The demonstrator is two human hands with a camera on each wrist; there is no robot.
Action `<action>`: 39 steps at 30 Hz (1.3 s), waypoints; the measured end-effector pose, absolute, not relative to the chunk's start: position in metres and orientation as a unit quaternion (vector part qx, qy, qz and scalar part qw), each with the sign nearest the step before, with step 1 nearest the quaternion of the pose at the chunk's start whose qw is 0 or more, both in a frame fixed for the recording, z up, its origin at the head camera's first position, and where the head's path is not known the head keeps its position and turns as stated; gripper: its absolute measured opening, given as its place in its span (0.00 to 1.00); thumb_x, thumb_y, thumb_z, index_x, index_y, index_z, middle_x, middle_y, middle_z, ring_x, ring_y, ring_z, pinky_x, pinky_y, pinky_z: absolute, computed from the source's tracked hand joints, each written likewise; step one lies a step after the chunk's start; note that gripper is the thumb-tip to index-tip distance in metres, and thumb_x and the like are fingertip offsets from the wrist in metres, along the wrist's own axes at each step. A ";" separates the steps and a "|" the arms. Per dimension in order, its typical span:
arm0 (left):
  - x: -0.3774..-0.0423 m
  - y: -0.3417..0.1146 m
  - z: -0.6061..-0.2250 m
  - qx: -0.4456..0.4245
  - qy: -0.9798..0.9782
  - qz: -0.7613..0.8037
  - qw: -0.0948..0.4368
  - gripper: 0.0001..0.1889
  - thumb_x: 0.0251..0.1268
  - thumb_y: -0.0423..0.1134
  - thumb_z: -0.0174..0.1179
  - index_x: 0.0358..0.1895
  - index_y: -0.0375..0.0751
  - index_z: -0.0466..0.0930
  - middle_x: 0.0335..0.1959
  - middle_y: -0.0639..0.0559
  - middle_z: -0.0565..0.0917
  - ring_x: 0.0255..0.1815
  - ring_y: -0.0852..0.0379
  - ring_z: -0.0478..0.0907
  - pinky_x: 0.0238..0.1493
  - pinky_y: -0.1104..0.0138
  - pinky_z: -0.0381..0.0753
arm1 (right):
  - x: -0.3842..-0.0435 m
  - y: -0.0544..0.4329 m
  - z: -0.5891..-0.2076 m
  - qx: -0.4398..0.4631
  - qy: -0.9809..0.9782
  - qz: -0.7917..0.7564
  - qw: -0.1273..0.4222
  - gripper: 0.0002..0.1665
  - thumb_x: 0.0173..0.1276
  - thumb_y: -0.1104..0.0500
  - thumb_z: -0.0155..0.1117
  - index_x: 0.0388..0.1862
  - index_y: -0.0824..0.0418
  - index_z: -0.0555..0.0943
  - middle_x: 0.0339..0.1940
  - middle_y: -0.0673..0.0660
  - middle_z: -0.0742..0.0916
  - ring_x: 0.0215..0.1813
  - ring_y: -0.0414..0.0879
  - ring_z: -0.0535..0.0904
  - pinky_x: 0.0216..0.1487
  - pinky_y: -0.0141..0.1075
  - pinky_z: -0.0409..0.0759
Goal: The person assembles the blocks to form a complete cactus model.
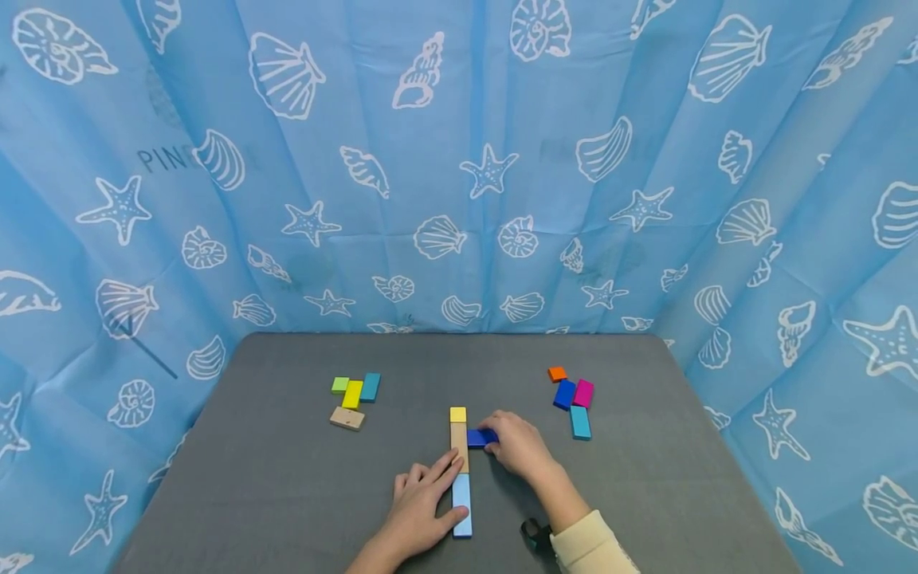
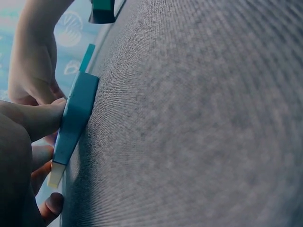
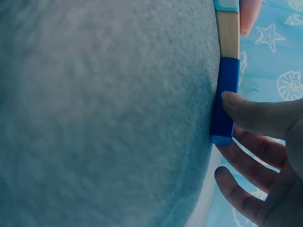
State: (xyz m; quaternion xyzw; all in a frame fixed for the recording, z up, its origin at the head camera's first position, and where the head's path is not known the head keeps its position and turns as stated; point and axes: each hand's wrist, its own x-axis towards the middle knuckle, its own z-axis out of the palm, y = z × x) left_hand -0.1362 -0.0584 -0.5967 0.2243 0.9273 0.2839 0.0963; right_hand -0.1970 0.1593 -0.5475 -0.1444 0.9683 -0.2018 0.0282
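In the head view, a line of blocks lies on the table: a small yellow block (image 1: 458, 414), a tan wooden block (image 1: 459, 437) and a light blue block (image 1: 462, 501) nearest me. My left hand (image 1: 421, 510) rests on this line, two extended fingertips on the tan block and the thumb on the light blue one. A dark blue block (image 1: 479, 438) lies crosswise, its left end against the tan block's right side. My right hand (image 1: 519, 445) pinches its outer end. The right wrist view shows the thumb on the dark blue block (image 3: 225, 101), other fingers behind.
At the back left lie a green block (image 1: 340, 386), a yellow block (image 1: 352, 395), a teal block (image 1: 370, 387) and a wooden block (image 1: 347, 418). Orange (image 1: 557, 374), blue (image 1: 564, 395), magenta (image 1: 584, 394) and cyan (image 1: 580, 423) blocks sit right. A shell-patterned curtain (image 1: 459, 159) hangs behind.
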 end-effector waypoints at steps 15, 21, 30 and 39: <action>-0.136 -0.058 -0.592 0.212 0.930 0.277 0.113 0.40 0.66 0.72 0.51 0.78 0.61 0.62 0.80 0.65 0.60 0.48 0.55 0.63 0.44 0.54 0.56 | -0.198 0.171 -0.535 -0.120 0.963 -0.241 0.015 0.23 0.62 0.60 0.76 0.58 0.55 0.85 0.56 0.55 0.86 0.59 0.54 0.81 0.60 0.57 0.78; -0.136 -0.058 -0.591 0.210 0.930 0.276 0.126 0.41 0.66 0.72 0.52 0.79 0.62 0.60 0.80 0.65 0.59 0.49 0.55 0.63 0.45 0.53 0.56 | -0.199 0.181 -0.531 -0.092 0.964 -0.249 0.005 0.24 0.61 0.60 0.77 0.57 0.53 0.85 0.56 0.55 0.86 0.60 0.55 0.81 0.60 0.56 0.78; -0.135 -0.058 -0.592 0.206 0.929 0.278 0.130 0.41 0.65 0.72 0.52 0.79 0.62 0.60 0.80 0.65 0.59 0.48 0.55 0.62 0.46 0.51 0.57 | -0.197 0.208 -0.531 -0.074 0.961 -0.268 -0.011 0.24 0.62 0.62 0.75 0.59 0.55 0.84 0.57 0.56 0.86 0.60 0.55 0.81 0.60 0.55 0.78; -0.138 -0.057 -0.596 0.209 0.926 0.288 0.124 0.40 0.66 0.71 0.54 0.79 0.64 0.60 0.80 0.67 0.58 0.49 0.55 0.62 0.45 0.53 0.56 | -0.198 0.241 -0.528 -0.050 0.960 -0.276 -0.015 0.26 0.62 0.62 0.76 0.60 0.57 0.83 0.58 0.58 0.85 0.59 0.56 0.82 0.57 0.58 0.79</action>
